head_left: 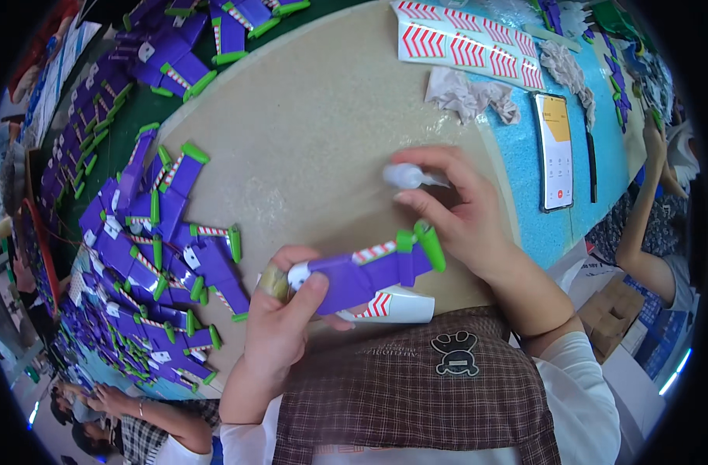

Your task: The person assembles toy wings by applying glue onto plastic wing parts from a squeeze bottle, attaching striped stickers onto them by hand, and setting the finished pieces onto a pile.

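Note:
My left hand (284,314) is closed around a purple plastic toy wing (346,283) with green end pieces and a red-and-white striped edge. Its thumb presses on the purple face, near a white patch. Just under the wing, by my left fingers, is a white sticker piece (404,306) with red chevrons; whether the hand grips it too is hidden. My right hand (466,209) pinches a small white rounded thing (404,176) between thumb and forefinger, above the wing's green end. That thing is blurred, with a pale pointed part toward the palm, so its kind is unclear.
Many similar purple-and-green wings (160,256) lie heaped at the left and far left. A chevron sticker sheet (466,43), crumpled paper (470,94) and a phone (554,151) lie at the far right on blue foam (517,167). Other people sit at both sides.

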`<state>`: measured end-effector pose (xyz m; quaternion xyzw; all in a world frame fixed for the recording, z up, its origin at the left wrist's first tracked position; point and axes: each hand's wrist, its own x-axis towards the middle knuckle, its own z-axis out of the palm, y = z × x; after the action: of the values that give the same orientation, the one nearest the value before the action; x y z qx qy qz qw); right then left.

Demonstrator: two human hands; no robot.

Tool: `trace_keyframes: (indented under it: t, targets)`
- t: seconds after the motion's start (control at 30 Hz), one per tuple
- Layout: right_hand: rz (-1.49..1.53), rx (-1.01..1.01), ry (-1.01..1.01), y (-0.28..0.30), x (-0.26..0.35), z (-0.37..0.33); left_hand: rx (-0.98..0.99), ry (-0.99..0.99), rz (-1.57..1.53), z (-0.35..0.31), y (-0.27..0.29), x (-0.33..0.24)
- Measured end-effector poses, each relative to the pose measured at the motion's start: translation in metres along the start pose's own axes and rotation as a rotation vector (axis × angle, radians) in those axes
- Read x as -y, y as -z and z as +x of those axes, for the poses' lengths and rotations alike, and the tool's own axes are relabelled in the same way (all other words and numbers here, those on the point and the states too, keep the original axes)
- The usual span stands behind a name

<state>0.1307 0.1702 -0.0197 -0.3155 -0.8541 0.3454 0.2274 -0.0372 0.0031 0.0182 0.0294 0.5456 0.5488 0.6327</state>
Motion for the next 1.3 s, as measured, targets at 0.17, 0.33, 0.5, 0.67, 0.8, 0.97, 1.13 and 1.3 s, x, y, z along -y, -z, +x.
trace_keyframes:
  t: [0.17,0.33,0.5,0.67,0.8,0.97,1.13,1.3]
  targets:
    - [0.417,0.091,-0.099,0.026,0.016,-0.021,-0.126,0.025,-0.017,-0.006,-0.004,0.001]
    - [0.297,0.006,0.176,0.053,0.027,-0.054,-0.099,-0.090,0.015,-0.010,-0.005,0.009]
    - [0.276,0.079,0.211,0.061,0.040,-0.052,-0.023,-0.097,-0.013,-0.012,-0.008,0.009]
    - [0.233,0.085,0.228,0.059,0.040,-0.051,-0.022,-0.059,-0.003,-0.013,-0.007,0.007]
    - [0.223,0.074,0.227,0.056,0.039,-0.051,-0.001,-0.040,-0.013,-0.012,-0.006,0.006]
    - [0.220,0.124,0.216,0.060,0.038,-0.050,-0.017,-0.041,-0.035,-0.007,-0.006,0.006]
    - [0.288,0.102,0.220,0.064,0.033,-0.052,-0.107,-0.381,0.521,0.000,0.001,0.015]
    - [0.282,0.107,0.244,0.061,0.032,-0.046,0.044,-1.229,1.280,0.013,0.020,0.017]
